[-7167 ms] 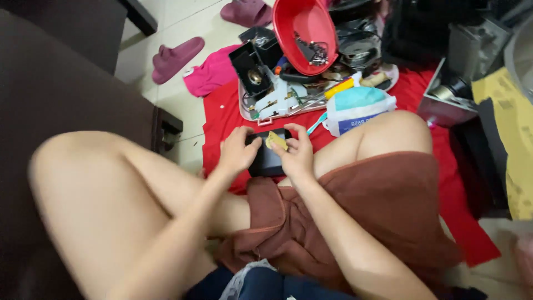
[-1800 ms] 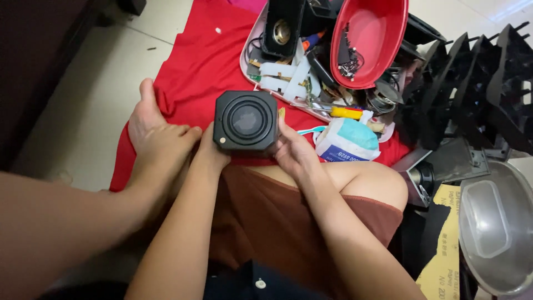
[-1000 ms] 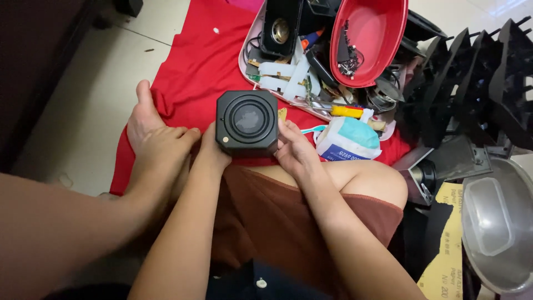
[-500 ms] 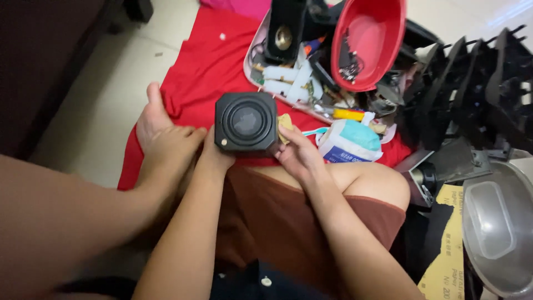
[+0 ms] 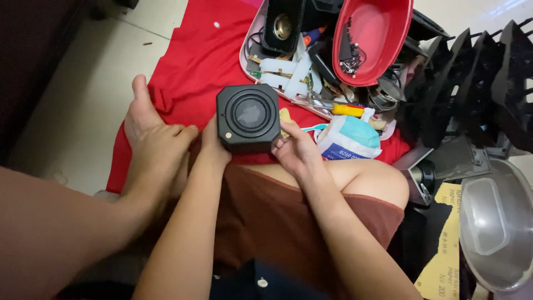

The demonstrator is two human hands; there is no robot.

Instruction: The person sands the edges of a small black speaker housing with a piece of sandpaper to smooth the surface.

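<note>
A black cube-shaped speaker [image 5: 248, 117] with a round cone faces up at me, held over my lap. My left hand [image 5: 213, 145] grips its left side from below. My right hand [image 5: 295, 150] holds its right side, with a small piece of yellowish cloth or sandpaper [image 5: 285, 116] pressed between the fingers and the speaker's edge. My bare foot [image 5: 149, 139] rests on the red cloth [image 5: 191, 61] just left of my left hand.
Behind the speaker, a tray [image 5: 288, 72] holds a second speaker part, white plastic pieces and tools, under a tilted red bowl [image 5: 371, 39]. A pack of wipes [image 5: 348, 139] lies right. Black plastic parts [image 5: 472, 78], sandpaper sheets [image 5: 444, 250] and a metal pot [image 5: 494, 222] crowd the right.
Over seven seconds the speaker has been turned so its cone faces up. In the last half second it tilted slightly and my right fingers shifted along its right edge.
</note>
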